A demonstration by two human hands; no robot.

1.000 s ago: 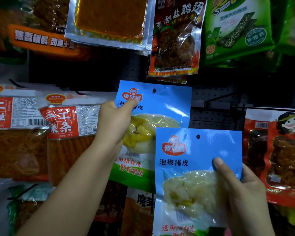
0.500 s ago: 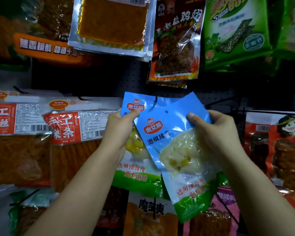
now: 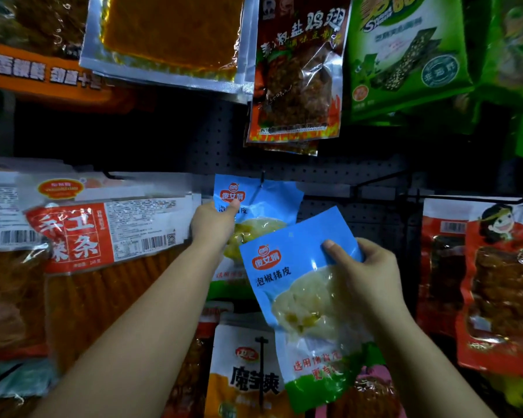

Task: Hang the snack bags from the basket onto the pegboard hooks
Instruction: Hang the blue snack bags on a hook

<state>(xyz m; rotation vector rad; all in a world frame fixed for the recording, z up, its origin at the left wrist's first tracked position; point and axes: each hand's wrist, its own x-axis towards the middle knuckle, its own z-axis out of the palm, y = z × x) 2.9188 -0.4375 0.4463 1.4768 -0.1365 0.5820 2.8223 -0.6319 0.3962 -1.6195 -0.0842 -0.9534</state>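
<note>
Two blue snack bags with a green bottom band are in front of the dark pegboard. The far blue bag hangs on a thin black hook, and my left hand pinches its upper left corner. The near blue bag is tilted, off the hook, lower and to the right. My right hand grips its right edge, thumb on the front. The basket is out of view.
Hung snack packs surround the spot: red-labelled orange strips at left, a silver-edged pack and a dark red pack above, green packs upper right, red packs at right, an orange pack below.
My right hand drew the near bag up against the hanging bag, then back down and right, away from the hook. My left hand kept its grip on the hanging bag.
</note>
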